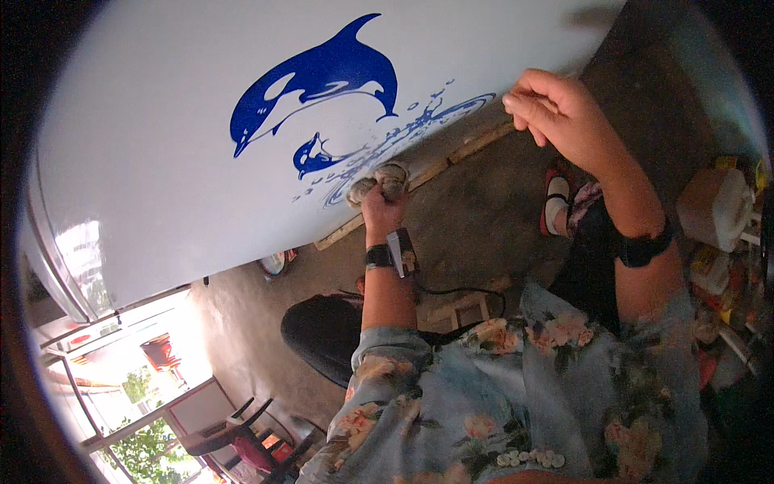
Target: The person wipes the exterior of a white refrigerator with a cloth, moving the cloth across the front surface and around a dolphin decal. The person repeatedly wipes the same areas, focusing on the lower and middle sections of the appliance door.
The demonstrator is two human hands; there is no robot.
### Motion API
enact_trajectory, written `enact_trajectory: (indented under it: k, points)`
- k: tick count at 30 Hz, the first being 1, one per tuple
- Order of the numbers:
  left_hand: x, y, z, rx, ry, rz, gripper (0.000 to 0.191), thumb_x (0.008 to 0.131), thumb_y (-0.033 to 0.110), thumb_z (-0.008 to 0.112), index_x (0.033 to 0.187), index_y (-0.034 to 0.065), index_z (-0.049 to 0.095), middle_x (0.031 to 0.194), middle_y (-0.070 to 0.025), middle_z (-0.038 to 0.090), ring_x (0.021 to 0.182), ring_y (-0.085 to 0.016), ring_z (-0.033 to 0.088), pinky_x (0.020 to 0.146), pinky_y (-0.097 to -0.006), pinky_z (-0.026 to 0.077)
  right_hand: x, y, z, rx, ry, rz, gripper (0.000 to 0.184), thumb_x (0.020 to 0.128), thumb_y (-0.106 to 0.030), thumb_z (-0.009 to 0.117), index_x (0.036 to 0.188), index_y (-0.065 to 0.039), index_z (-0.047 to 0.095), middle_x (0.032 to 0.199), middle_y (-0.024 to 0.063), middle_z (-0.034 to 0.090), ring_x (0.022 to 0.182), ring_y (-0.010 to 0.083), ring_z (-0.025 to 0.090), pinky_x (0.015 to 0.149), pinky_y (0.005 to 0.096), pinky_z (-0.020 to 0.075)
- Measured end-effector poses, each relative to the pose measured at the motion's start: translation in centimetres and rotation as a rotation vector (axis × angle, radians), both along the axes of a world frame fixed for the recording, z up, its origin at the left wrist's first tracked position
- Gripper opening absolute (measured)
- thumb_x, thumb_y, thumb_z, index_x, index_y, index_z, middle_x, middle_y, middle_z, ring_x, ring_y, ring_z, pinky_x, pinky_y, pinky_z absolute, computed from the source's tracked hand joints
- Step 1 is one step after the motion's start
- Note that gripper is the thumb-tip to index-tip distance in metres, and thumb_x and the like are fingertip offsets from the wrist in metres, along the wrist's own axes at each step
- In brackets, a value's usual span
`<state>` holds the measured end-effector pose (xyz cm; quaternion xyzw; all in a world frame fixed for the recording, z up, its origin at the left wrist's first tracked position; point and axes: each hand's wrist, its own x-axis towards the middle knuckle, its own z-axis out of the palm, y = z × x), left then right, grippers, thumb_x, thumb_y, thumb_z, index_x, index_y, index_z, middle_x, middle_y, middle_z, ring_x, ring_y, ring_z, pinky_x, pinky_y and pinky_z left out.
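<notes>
Before me is a large glossy white panel. It bears a big blue orca decal, a smaller orca decal and blue splash marks. My left hand grips a bunched greyish cloth at the panel's lower edge, over part of the splash marks. Raised to the right, near the far end of the splash, is my right hand. Its fingers are curled in towards the thumb, and I see nothing between them. Both arms wear dark bands.
A wooden strip runs along under the panel's lower edge. Below lies a bare brown floor. Containers and clutter crowd the right side. A chair stands at lower left near a bright opening. A dark cable crosses the floor.
</notes>
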<state>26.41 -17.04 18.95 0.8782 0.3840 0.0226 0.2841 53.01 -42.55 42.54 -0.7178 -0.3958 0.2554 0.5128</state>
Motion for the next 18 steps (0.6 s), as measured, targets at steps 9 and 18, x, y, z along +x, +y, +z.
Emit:
enact_trajectory:
  k: [9, 18]
  points:
    - [-0.1, 4.1, -19.3, -0.109, 0.304, -0.056, 0.054, 0.076, 0.034, 0.068, 0.121, 0.006, 0.058, 0.108, -0.0164, 0.065, 0.098, -0.033, 0.063, 0.081, -0.0426, 0.052, -0.1, -0.3, 0.7, 0.001, -0.076, 0.021, 0.015, 0.093, -0.016, 0.058, 0.086, -0.003, 0.057, 0.069, 0.001, 0.057, 0.056, 0.0033, 0.049, 0.047, 0.0194, 0.0383]
    - [3.5, 0.2, -11.6, -0.075, 0.014, -0.252, 0.043, 0.086, 0.028, 0.056, 0.124, 0.0066, 0.054, 0.113, -0.015, 0.061, 0.102, -0.032, 0.06, 0.084, -0.0444, 0.052, -0.3, 0.4, 0.4, 0.07, -0.174, 0.036, 0.016, 0.094, -0.015, 0.058, 0.085, -0.002, 0.056, 0.068, 0.0018, 0.056, 0.056, 0.0042, 0.05, 0.048, 0.0204, 0.0396]
